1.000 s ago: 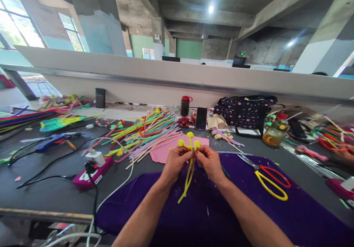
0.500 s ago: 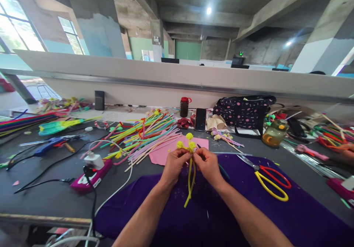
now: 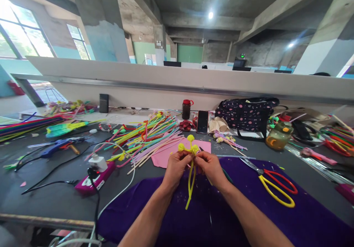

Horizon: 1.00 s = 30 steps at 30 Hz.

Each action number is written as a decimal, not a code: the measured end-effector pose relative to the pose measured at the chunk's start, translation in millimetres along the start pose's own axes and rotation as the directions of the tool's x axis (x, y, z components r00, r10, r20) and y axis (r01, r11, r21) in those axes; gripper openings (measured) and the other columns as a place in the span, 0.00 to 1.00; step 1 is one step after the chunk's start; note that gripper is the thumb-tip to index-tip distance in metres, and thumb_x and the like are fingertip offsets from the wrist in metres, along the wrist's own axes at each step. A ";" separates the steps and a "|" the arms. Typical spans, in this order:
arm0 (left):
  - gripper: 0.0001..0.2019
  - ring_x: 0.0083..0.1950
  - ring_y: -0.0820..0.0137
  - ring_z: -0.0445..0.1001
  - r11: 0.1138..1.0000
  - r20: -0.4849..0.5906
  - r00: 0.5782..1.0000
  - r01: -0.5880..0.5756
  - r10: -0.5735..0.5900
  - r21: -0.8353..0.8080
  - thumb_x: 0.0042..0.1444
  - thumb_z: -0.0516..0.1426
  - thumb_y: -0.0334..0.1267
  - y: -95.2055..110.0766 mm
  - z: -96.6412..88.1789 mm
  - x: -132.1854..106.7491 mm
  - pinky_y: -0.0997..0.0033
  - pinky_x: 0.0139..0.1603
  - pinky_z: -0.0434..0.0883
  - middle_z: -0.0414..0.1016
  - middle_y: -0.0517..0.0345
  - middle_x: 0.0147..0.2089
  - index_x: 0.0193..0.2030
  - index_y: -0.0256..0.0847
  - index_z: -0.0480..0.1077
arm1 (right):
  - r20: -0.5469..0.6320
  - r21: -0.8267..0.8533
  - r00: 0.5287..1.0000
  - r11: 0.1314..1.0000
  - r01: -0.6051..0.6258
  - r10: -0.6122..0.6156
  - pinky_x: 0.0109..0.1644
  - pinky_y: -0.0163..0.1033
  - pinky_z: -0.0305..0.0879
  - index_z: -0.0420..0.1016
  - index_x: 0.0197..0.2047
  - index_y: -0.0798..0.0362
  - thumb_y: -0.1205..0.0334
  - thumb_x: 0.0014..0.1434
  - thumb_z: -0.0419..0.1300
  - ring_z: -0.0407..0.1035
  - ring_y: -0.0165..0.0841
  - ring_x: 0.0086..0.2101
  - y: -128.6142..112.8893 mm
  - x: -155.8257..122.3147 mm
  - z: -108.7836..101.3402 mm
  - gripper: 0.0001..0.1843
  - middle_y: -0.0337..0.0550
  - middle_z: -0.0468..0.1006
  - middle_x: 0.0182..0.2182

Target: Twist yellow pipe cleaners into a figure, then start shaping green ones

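Note:
Between my two hands is a yellow pipe cleaner flower (image 3: 190,139), with several fuzzy round balls at the top and long stems hanging down. My left hand (image 3: 177,166) pinches it just under the balls from the left. From the right, my right hand (image 3: 209,167) is closed on the same spot, fingertips almost meeting the left ones. The exact grip point is hidden by the fingers. Below lies a dark purple cloth (image 3: 132,206). Behind the flower is a sheet of pink felt or paper (image 3: 160,157). Scissors (image 3: 276,184) with red and yellow handles rest on the cloth to the right.
Bundled coloured pipe cleaners (image 3: 149,136) spread at centre-left. A magenta power strip (image 3: 95,178) with cables and a blue glue gun (image 3: 59,145) lie left. A phone (image 3: 202,122), red-lidded bottle (image 3: 186,109), dotted bag (image 3: 246,118) and amber bottle (image 3: 279,136) stand behind.
The view has shifted slightly, so everything sits a little lower and further right. Both hands still hold the flower at the same spot. A person's hand at the far right has left the view.

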<state>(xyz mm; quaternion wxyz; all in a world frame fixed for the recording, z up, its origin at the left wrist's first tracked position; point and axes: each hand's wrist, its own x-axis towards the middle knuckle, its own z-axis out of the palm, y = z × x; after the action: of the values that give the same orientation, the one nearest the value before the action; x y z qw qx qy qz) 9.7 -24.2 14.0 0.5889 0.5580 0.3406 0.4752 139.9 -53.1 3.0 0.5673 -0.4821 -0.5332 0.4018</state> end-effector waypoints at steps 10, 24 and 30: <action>0.07 0.20 0.79 0.66 0.902 0.145 0.972 0.226 -0.185 -0.368 0.42 0.61 0.36 -1.2 -1.7 2.9 0.80 0.22 0.61 0.69 0.60 0.20 0.26 0.33 0.69 | 0.126 0.252 0.988 0.961 -0.116 0.087 0.15 0.28 0.47 0.64 0.23 0.55 0.57 0.50 0.58 0.55 0.21 0.12 0.3 0.0 -0.1 0.11 0.32 0.66 0.15; 0.10 0.16 0.80 0.63 0.898 0.129 0.961 0.275 -0.245 -0.342 0.42 0.62 0.39 -1.5 -2.6 3.0 0.80 0.18 0.58 0.67 0.62 0.17 0.21 0.34 0.68 | 0.201 0.325 0.972 0.928 -0.182 0.120 0.15 0.28 0.48 0.64 0.23 0.56 0.57 0.48 0.59 0.56 0.20 0.13 0.0 -1.7 1.2 0.12 0.35 0.69 0.17; 0.10 0.17 0.81 0.62 0.955 0.114 0.982 0.175 -0.151 -0.238 0.42 0.62 0.39 -3.3 -5.0 3.7 0.80 0.19 0.58 0.68 0.60 0.17 0.21 0.33 0.70 | 0.232 0.305 0.956 0.920 -0.245 0.178 0.15 0.28 0.45 0.62 0.20 0.55 0.61 0.46 0.59 0.52 0.21 0.11 -3.6 -2.6 -0.7 0.10 0.31 0.63 0.11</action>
<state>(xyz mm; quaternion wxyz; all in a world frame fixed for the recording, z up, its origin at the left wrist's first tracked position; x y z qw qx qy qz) 6.7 -18.8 10.5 0.7067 0.4721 0.2952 0.4366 140.0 -56.5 6.0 0.5367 -0.3924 -0.4569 0.5909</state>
